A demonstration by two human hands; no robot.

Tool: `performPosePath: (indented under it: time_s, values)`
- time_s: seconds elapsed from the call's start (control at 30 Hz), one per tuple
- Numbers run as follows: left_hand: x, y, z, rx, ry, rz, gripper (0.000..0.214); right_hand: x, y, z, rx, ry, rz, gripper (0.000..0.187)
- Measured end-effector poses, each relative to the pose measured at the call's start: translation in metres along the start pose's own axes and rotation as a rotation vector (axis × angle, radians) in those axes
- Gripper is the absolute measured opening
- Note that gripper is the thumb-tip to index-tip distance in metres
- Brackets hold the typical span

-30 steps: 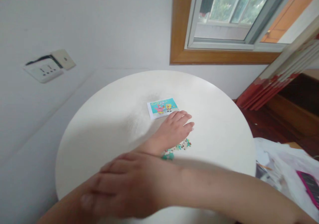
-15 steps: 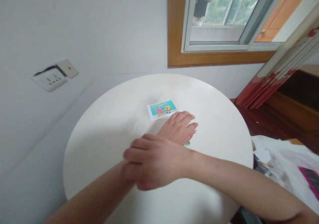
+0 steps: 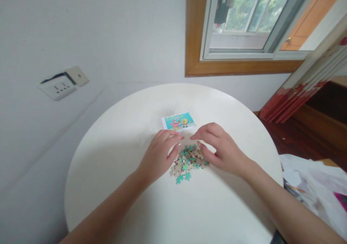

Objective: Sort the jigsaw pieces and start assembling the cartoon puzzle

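Observation:
A small heap of jigsaw puzzle pieces [image 3: 187, 161], teal, beige and multicoloured, lies in the middle of the round white table [image 3: 173, 211]. My left hand [image 3: 159, 152] is at the heap's left edge, fingers curved and thumb apart. On the opposite side my right hand [image 3: 218, 146] curves toward the pile, with its thumb near the pieces. Neither hand shows anything held, and both have fingers apart. Just beyond the fingertips lies a cartoon picture card [image 3: 179, 122] with a pink figure and a yellow figure on teal; its lower edge is partly covered.
Behind the table is a white wall with a socket [image 3: 58, 86] at left and a wood-framed window [image 3: 195, 67] at right. A red and white curtain [image 3: 282, 101] hangs at the far right. White plastic bags [image 3: 306, 186] lie beside the table's right edge.
My right hand has left my left forearm and moved to the right side of the heap. My left hand has drawn back leftward, uncovering the puzzle pieces. The view has shifted slightly.

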State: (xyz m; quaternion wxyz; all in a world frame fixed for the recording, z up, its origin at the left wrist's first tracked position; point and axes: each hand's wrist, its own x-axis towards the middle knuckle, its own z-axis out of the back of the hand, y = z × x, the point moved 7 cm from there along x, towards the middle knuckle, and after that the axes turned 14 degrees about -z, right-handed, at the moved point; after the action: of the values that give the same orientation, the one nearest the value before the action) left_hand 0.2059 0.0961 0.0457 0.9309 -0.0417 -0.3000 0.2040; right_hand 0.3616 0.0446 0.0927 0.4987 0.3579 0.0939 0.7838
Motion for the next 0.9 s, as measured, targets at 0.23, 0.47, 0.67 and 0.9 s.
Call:
performPosePath:
  time_s: [0.23, 0.47, 0.67, 0.9]
  values:
    - [-0.022, 0.024, -0.014, -0.197, 0.104, 0.042, 0.023, -0.009, -0.066, -0.033, 0.062, 0.226, -0.206, 0.034]
    - [-0.021, 0.019, -0.015, -0.203, 0.132, 0.005, 0.024, -0.014, -0.06, -0.04, 0.064, 0.323, -0.205, 0.029]
    - [-0.019, 0.011, -0.02, -0.247, 0.148, -0.002, 0.025, -0.016, -0.065, -0.045, 0.069, 0.309, -0.23, 0.026]
    - [-0.018, 0.012, -0.027, -0.23, 0.15, 0.045, 0.017, -0.012, -0.061, -0.051, 0.06, 0.286, -0.239, 0.021]
